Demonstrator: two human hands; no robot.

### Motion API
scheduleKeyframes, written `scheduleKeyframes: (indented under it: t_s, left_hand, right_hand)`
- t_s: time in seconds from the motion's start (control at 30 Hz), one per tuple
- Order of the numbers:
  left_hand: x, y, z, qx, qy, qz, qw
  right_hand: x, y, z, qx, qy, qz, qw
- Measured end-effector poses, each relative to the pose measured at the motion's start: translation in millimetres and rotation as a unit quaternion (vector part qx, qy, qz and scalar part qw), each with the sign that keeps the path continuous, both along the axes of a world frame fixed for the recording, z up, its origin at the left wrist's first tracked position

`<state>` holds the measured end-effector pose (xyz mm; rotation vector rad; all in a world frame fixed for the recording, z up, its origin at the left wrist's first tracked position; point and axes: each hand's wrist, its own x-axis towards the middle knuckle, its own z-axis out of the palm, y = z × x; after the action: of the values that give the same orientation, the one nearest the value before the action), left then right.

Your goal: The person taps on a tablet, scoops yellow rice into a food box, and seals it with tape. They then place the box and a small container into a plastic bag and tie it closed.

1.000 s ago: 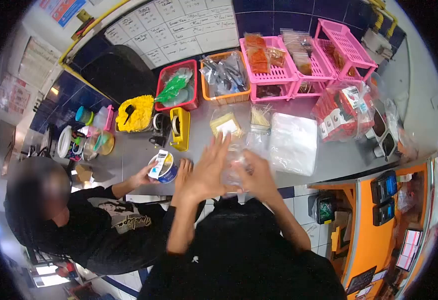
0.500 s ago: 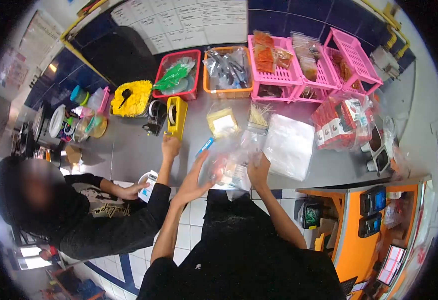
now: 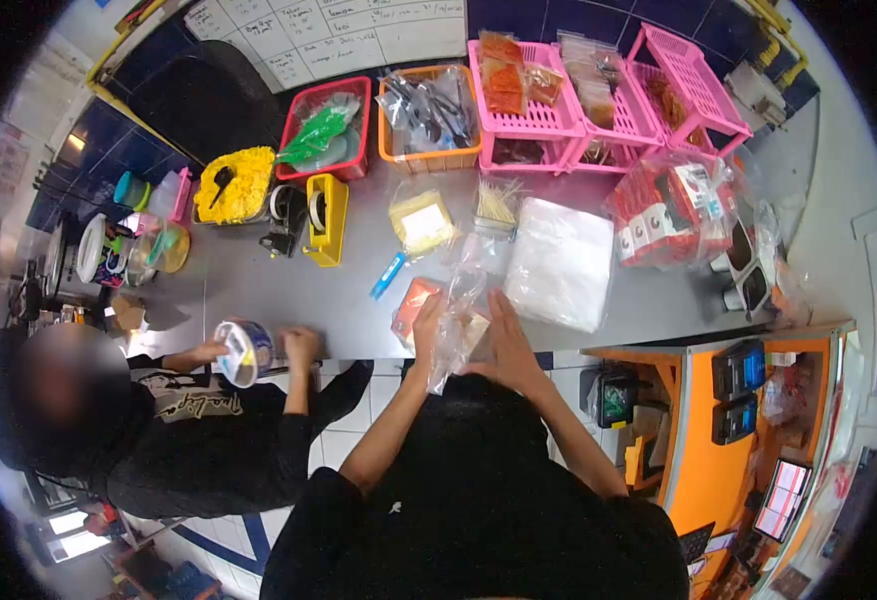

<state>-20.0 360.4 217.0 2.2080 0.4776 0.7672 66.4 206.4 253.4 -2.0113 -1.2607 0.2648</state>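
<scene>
A clear plastic bag [image 3: 452,345] stands crumpled between my two hands at the table's front edge. My left hand [image 3: 427,335] presses against its left side, with an orange-red packet [image 3: 412,304] lying just beyond. On the right, my right hand [image 3: 509,350] is spread with the fingers apart, beside the bag. A small light packet [image 3: 476,332] shows partly behind the bag. A blue marker-like item [image 3: 389,275] lies left of my hands. Behind them are a yellowish pack with a white label [image 3: 426,224] and a holder of thin sticks [image 3: 497,205]. A stack of clear bags [image 3: 561,262] lies at the right.
At the left a co-worker [image 3: 199,420] holds a round tub [image 3: 245,352]. Along the back stand a yellow tape dispenser [image 3: 327,220], a red basket [image 3: 327,128], an orange basket [image 3: 429,118] and pink racks [image 3: 549,150]. A red-filled bag [image 3: 671,215] sits at right.
The clear bag has become narrower and more upright between my hands. The orange-red packet and blue item show more fully on the table. The co-worker's tub has turned on its side and moved left.
</scene>
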Motion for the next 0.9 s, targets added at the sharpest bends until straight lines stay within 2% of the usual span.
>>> scheduleKeyframes:
  t_s: [0.03, 0.07, 0.1, 0.13, 0.17, 0.2, 0.23, 0.27, 0.3, 0.33, 0.37, 0.4, 0.43, 0.47, 0.5, 0.53, 0.57, 0.63, 0.67, 0.7, 0.73, 0.77, 0.8, 0.83, 0.87, 0.9]
  left_hand:
    - [-3, -5, 4, 0.002, 0.001, -0.001, 1.000]
    - [-1, -6, 13, -0.067, -0.003, 0.012, 0.998]
    - [-2, -5, 21, -0.135, -0.007, 0.024, 0.990]
    - [-7, 1, 26, -0.048, 0.027, -0.013, 0.998]
    - [-11, 4, 14, -0.045, 0.022, -0.003, 0.999]
    - [-16, 8, -9, -0.174, -0.005, -0.010, 0.985]
    - [-19, 11, -22, -0.299, -0.033, -0.019, 0.953]
    - [-20, 15, -18, -0.299, -0.034, -0.014, 0.954]
    - [-20, 18, -7, -0.171, -0.005, -0.025, 0.985]
    - [-17, 20, 3, -0.042, 0.024, -0.038, 0.998]
    - [-11, 22, 9, 0.088, 0.049, -0.051, 0.994]
    - [0, 23, 1, 0.079, 0.009, -0.038, 0.996]
    - [8, 19, -10, 0.077, 0.007, -0.038, 0.996]
    - [16, 13, -23, 0.054, 0.025, 0.006, 0.998]
    - [20, 8, -10, 0.028, 0.044, 0.051, 0.997]
    - [18, -1, 3, -0.024, 0.020, 0.089, 0.996]
    - [19, 1, 9, -0.028, 0.015, 0.092, 0.995]
    - [14, 6, 13, -0.173, 0.003, 0.007, 0.985]
    - [11, 9, 6, -0.229, -0.029, 0.005, 0.973]
    - [4, 12, 7, -0.222, -0.032, 0.004, 0.975]
    - [-6, 14, 10, -0.175, -0.054, -0.047, 0.982]
    - [-11, 14, 13, -0.129, -0.075, -0.099, 0.984]
    - [-14, 12, 28, -0.129, -0.077, -0.104, 0.983]
    - [-20, 5, 42, -0.131, -0.020, -0.181, 0.975]
    - [-29, -7, 49, -0.136, 0.040, -0.254, 0.957]
    - [-34, -15, 45, -0.136, 0.040, -0.254, 0.957]
  right_hand:
    - [-1, 12, -15, 0.029, 0.023, 0.013, 0.999]
    - [-5, 20, -23, 0.026, 0.104, 0.010, 0.994]
    - [-9, 23, -22, 0.034, 0.100, 0.014, 0.994]
    - [-11, 26, -20, 0.036, 0.134, 0.005, 0.990]
    - [-15, 25, -20, 0.034, 0.169, -0.001, 0.985]
    - [-12, 28, -57, 0.064, 0.128, -0.015, 0.990]
    - [-9, 30, -56, 0.064, 0.128, -0.006, 0.990]
    - [-8, 31, -54, 0.008, 0.227, -0.039, 0.973]
    - [-10, 31, -52, -0.050, 0.322, -0.075, 0.942]
    - [-14, 31, -54, -0.052, 0.323, -0.076, 0.942]
    - [-16, 32, -57, 0.026, 0.312, -0.066, 0.947]
    - [-20, 32, -60, 0.103, 0.298, -0.054, 0.947]
    - [-28, 29, -62, 0.100, 0.295, -0.055, 0.949]
    - [-40, 24, -64, 0.080, 0.191, -0.017, 0.978]
    - [-48, 23, -56, 0.057, 0.084, 0.021, 0.995]
    - [-46, 23, -48, 0.066, 0.092, 0.033, 0.993]
    - [-43, 23, -51, 0.061, 0.086, 0.036, 0.994]
    - [-43, 17, -62, -0.049, 0.243, 0.021, 0.969]
    - [-37, 14, -38, -0.049, 0.240, 0.026, 0.969]
    - [-23, 9, 9, -0.003, 0.393, 0.059, 0.918]
    - [-6, 3, 34, 0.045, 0.533, 0.090, 0.840]
    - [9, -10, 29, 0.119, 0.534, 0.089, 0.832]
    - [16, -3, 45, 0.105, 0.449, 0.054, 0.886]
    - [21, 1, 61, 0.084, 0.360, 0.018, 0.929]
    - [14, -2, 49, 0.076, 0.363, 0.016, 0.928]
    - [10, 5, 23, 0.115, 0.318, 0.012, 0.941]
